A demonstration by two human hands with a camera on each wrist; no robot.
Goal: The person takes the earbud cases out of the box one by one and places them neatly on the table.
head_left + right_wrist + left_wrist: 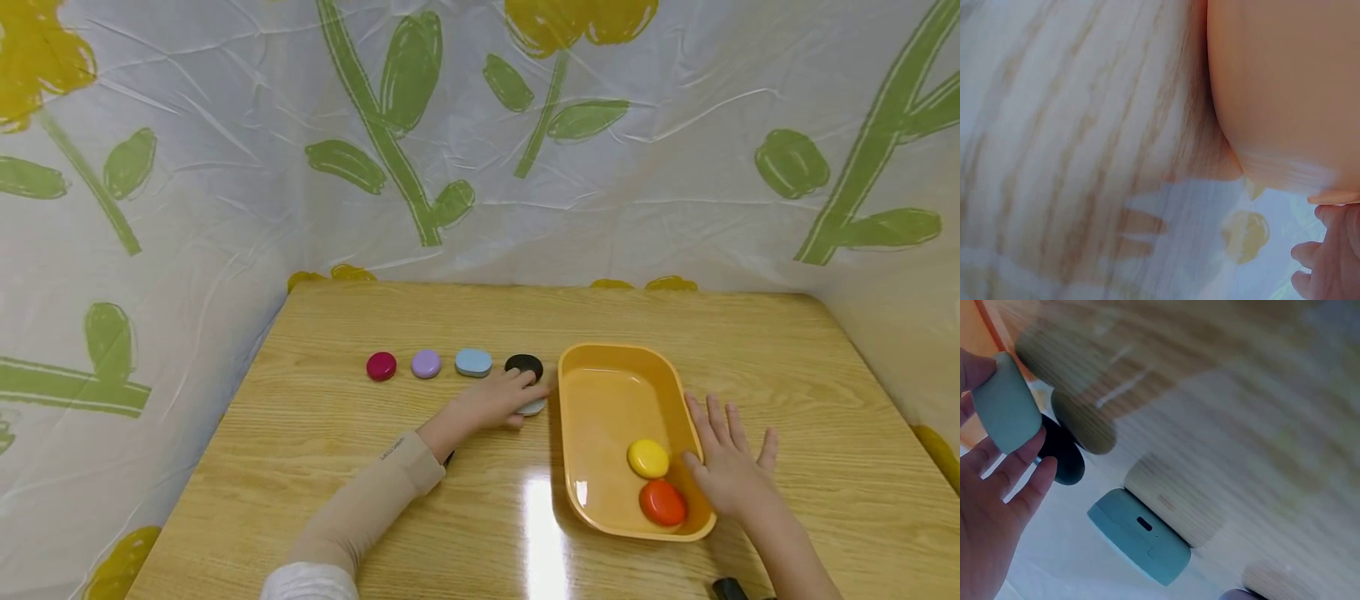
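Observation:
My left hand pinches a pale grey earbud case between thumb and fingers; the left wrist view shows this case raised off the table. Just behind it lies a black oval case. To the left, a light blue earbud case with a charging port, a lilac round case and a dark red round case form a row. A yellow round case and a red one sit in the orange tray. My right hand, fingers spread, rests against the tray's right side.
The wooden table has a flower-printed sheet hanging behind it and at both sides. A small black object shows at the lower edge, by the right forearm.

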